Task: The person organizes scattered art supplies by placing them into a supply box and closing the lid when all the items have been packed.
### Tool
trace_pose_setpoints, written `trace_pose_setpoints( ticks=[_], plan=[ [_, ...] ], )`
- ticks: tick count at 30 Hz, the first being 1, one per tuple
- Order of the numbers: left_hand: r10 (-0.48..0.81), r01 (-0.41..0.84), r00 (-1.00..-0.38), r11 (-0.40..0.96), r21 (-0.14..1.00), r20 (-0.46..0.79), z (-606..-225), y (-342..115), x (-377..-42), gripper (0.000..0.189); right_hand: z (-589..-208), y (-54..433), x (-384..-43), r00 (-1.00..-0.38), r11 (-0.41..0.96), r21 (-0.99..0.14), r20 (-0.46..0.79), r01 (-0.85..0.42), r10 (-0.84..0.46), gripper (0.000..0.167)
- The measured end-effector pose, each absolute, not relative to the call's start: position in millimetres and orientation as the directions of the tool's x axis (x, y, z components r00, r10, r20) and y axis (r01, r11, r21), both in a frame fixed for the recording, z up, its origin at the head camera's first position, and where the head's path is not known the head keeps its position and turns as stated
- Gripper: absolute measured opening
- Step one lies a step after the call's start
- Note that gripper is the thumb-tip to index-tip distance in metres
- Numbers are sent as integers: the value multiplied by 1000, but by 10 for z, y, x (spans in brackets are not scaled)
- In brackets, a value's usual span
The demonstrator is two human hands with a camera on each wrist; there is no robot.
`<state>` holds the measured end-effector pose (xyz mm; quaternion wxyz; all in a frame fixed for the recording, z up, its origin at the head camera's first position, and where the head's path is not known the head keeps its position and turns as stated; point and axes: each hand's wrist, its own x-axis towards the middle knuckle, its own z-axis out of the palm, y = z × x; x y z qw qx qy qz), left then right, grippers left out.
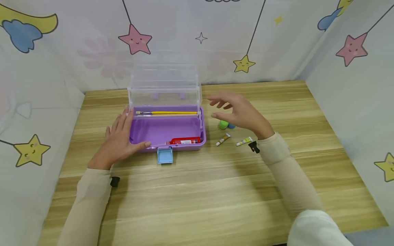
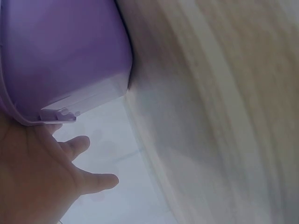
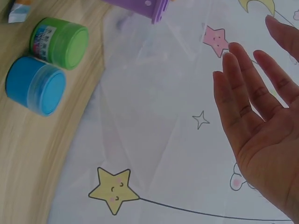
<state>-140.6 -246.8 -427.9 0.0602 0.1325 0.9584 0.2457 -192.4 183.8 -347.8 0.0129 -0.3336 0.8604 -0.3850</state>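
Purple box [image 1: 166, 130] near back edge of desk [image 1: 197, 198], left of centre, clear lid [image 1: 164, 80] raised; left hand [image 1: 118, 136] spread, seemingly touching box's left end; right hand [image 1: 243, 112] aloft near green jar [image 3: 58, 43], blue jar [image 3: 35, 86], fingers loose, holding nothing; red bottle [image 1: 184, 140] along box's front wall

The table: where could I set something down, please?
Bare: before the purple box, between left sleeve and right sleeve; from right sleeve to right wall. Crowded: right of the box, with green jar, blue jar, brown tube, yellow tube.
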Motion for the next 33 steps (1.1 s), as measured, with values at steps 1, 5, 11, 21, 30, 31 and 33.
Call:
trace_pose_setpoints(
  ticks=[1, 5, 11, 21, 30, 31, 33],
  plan=[
    [284, 227, -958, 844, 486, -46, -4281, -2473, -1407, 131, -3492, 1861, -1920, -780, 486, -671, 231, -560, -581, 50],
    [285, 232, -958, 844, 484, -39, -4285, -2484, -1411, 130, -3551, 1950, -1901, -793, 508, -672, 200, -538, -576, 48],
    [284, 231, -958, 844, 485, -39, -4284, -2489, -1417, 130, -3628, 2083, -1859, -801, 529, -668, 173, -523, -574, 47],
    [279, 224, -959, 853, 471, -49, -4264, -2474, -1411, 130, -3911, 2405, -1720, -842, 588, -689, 61, -423, -535, 33],
    [272, 210, -960, 858, 469, -68, -4274, -2459, -1393, 132, -4190, 2628, -1565, -847, 654, -631, 10, -417, -531, 26],
    [272, 211, -960, 858, 468, -66, -4274, -2460, -1393, 132, -4214, 2652, -1557, -844, 658, -620, 12, -426, -536, 25],
    [273, 213, -960, 858, 467, -64, -4272, -2463, -1394, 131, -4266, 2701, -1548, -839, 662, -604, 19, -443, -543, 24]
  ],
)
